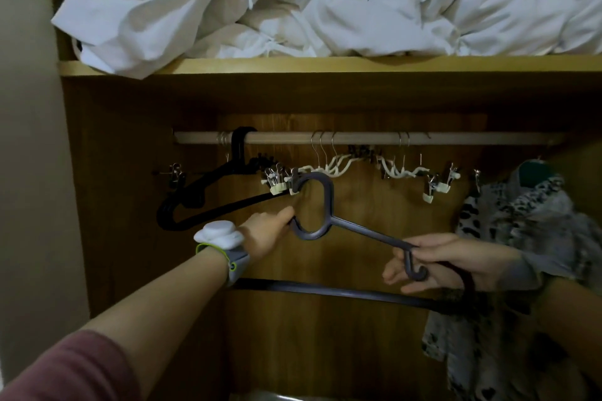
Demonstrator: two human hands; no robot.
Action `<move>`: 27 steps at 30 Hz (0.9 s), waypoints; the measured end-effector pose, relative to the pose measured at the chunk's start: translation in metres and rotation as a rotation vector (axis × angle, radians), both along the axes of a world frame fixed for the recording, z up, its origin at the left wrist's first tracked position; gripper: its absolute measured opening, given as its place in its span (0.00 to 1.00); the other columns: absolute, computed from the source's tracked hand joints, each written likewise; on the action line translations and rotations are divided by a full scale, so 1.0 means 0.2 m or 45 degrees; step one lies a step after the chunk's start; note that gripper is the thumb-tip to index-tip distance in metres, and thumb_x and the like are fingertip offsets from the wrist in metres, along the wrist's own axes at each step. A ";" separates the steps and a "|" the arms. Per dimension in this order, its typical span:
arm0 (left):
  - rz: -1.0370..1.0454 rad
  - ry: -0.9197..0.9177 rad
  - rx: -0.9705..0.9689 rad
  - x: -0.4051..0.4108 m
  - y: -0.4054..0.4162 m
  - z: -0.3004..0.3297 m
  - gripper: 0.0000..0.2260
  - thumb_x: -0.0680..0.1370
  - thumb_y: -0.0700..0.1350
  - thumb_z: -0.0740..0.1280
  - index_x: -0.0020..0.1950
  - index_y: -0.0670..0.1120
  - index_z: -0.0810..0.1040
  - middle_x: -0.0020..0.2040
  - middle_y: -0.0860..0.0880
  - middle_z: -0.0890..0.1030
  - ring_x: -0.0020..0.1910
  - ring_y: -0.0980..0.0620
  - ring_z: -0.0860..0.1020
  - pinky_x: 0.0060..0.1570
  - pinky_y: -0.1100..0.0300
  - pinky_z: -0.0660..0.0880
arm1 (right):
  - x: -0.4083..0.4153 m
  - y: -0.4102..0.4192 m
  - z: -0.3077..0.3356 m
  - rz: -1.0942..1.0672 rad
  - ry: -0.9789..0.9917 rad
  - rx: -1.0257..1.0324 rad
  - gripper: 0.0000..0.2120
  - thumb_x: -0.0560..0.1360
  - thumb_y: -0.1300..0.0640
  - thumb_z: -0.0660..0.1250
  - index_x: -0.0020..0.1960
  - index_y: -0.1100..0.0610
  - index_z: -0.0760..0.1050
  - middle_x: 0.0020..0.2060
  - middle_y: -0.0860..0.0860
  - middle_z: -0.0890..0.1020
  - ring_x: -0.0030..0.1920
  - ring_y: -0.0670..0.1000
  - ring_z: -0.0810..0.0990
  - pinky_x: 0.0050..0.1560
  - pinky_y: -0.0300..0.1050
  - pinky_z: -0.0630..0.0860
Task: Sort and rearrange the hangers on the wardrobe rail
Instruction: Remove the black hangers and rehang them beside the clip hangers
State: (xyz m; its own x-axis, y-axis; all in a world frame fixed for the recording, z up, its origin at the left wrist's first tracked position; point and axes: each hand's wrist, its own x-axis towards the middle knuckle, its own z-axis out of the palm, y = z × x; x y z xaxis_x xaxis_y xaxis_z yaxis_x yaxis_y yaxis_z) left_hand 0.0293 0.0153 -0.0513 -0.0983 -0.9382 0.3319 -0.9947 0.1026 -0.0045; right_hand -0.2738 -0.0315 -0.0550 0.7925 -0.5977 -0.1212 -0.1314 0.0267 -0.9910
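Note:
A wooden rail [456,138] runs across the wardrobe. A bunch of black plastic hangers [208,192] hangs at its left end. White clip hangers with metal hooks [329,168] hang at the middle, more of them [404,171] further right. I hold a grey plastic hanger [321,202] below the rail, its hook pointing up-left. My left hand [264,233] grips the hanger at the base of the hook. My right hand [456,262] pinches the hanger's shoulder end, where a small hook curls down. The hanger's bottom bar [342,291] runs beneath both hands.
White crumpled bedding [325,0] fills the shelf [358,64] above the rail. A grey leopard-print garment [521,238] hangs at the right, beside my right arm. The wardrobe's left wall [97,189] stands close to the black hangers.

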 end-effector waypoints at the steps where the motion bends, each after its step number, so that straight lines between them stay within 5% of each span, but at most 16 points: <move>1: 0.007 0.015 -0.014 -0.01 -0.02 0.00 0.07 0.81 0.45 0.55 0.56 0.44 0.67 0.53 0.43 0.74 0.53 0.43 0.74 0.49 0.53 0.68 | -0.02 0.00 0.00 0.020 -0.062 0.072 0.31 0.56 0.56 0.82 0.53 0.65 0.72 0.44 0.62 0.83 0.47 0.59 0.84 0.45 0.50 0.82; 3: 0.019 0.074 -0.108 0.00 -0.05 0.02 0.14 0.78 0.49 0.61 0.61 0.44 0.69 0.60 0.44 0.72 0.60 0.44 0.70 0.58 0.53 0.68 | -0.05 0.01 0.00 0.011 -0.096 0.133 0.28 0.56 0.58 0.81 0.49 0.63 0.70 0.36 0.60 0.80 0.38 0.58 0.82 0.40 0.48 0.80; 5: -0.020 0.371 -0.337 0.02 -0.05 0.06 0.20 0.72 0.51 0.63 0.61 0.43 0.71 0.60 0.44 0.71 0.60 0.45 0.69 0.58 0.54 0.67 | -0.10 0.02 0.01 -0.061 -0.073 0.142 0.23 0.60 0.57 0.78 0.47 0.61 0.69 0.34 0.56 0.76 0.33 0.54 0.77 0.35 0.44 0.75; 8: 0.089 0.689 -0.737 0.02 -0.11 0.15 0.18 0.76 0.47 0.65 0.63 0.42 0.69 0.63 0.41 0.69 0.62 0.42 0.67 0.60 0.51 0.67 | -0.14 0.02 0.02 -0.267 -0.008 0.148 0.07 0.70 0.59 0.65 0.45 0.61 0.69 0.32 0.55 0.74 0.30 0.53 0.73 0.33 0.43 0.70; 11: 0.260 0.982 -0.566 0.02 -0.23 0.21 0.24 0.78 0.52 0.62 0.71 0.46 0.62 0.71 0.40 0.63 0.68 0.38 0.64 0.67 0.46 0.66 | -0.11 0.03 0.01 -0.366 0.036 0.093 0.06 0.70 0.57 0.59 0.43 0.61 0.69 0.31 0.54 0.73 0.30 0.51 0.72 0.33 0.42 0.70; 16: 0.071 1.434 -0.363 -0.03 -0.34 0.22 0.35 0.73 0.54 0.70 0.75 0.48 0.58 0.72 0.44 0.67 0.68 0.42 0.69 0.66 0.51 0.70 | -0.07 0.05 0.00 -0.378 -0.127 0.035 0.07 0.66 0.59 0.63 0.43 0.59 0.67 0.28 0.51 0.70 0.29 0.49 0.71 0.35 0.42 0.68; 22: -0.063 1.146 -0.277 -0.22 -0.38 0.18 0.27 0.71 0.52 0.73 0.67 0.48 0.70 0.65 0.45 0.76 0.60 0.45 0.76 0.59 0.52 0.75 | -0.02 0.08 -0.01 -0.443 -0.280 -0.035 0.12 0.62 0.57 0.69 0.39 0.59 0.67 0.23 0.49 0.70 0.21 0.46 0.68 0.25 0.37 0.68; 27: -0.158 0.877 -0.268 -0.48 -0.40 0.18 0.25 0.73 0.52 0.70 0.67 0.47 0.70 0.60 0.45 0.80 0.55 0.43 0.79 0.55 0.54 0.77 | -0.07 0.17 -0.01 -0.508 -0.326 -0.064 0.07 0.71 0.54 0.59 0.38 0.58 0.66 0.25 0.49 0.67 0.21 0.45 0.64 0.29 0.40 0.59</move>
State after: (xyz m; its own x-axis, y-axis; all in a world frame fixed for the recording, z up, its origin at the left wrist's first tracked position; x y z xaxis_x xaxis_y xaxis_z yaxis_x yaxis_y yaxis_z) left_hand -0.0674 -0.0652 -0.0152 0.0960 -0.8432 0.5289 -0.7601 0.2809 0.5859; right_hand -0.2882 0.0017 -0.0567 0.5004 -0.8616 0.0845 0.1279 -0.0230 -0.9915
